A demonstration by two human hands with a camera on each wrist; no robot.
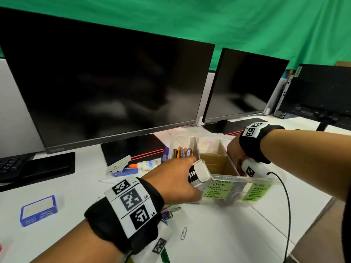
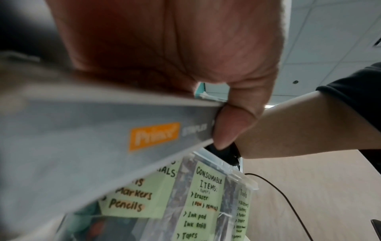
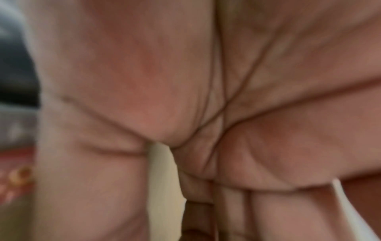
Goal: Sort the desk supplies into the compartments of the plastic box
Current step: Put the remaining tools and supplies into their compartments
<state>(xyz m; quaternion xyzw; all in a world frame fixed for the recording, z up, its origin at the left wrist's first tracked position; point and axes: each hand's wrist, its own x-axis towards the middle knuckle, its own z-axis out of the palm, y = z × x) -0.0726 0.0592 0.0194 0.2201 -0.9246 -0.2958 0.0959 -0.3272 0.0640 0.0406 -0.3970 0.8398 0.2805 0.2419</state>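
At the box's near edge, the left hand point(image 1: 171, 179) pinches a staples box point(image 1: 199, 172); lower it flat into the middle compartment point(image 1: 214, 164), labelled consumables. The right hand point(image 1: 235, 154) reaches into the plastic box point(image 1: 247, 180); its grip is hidden.
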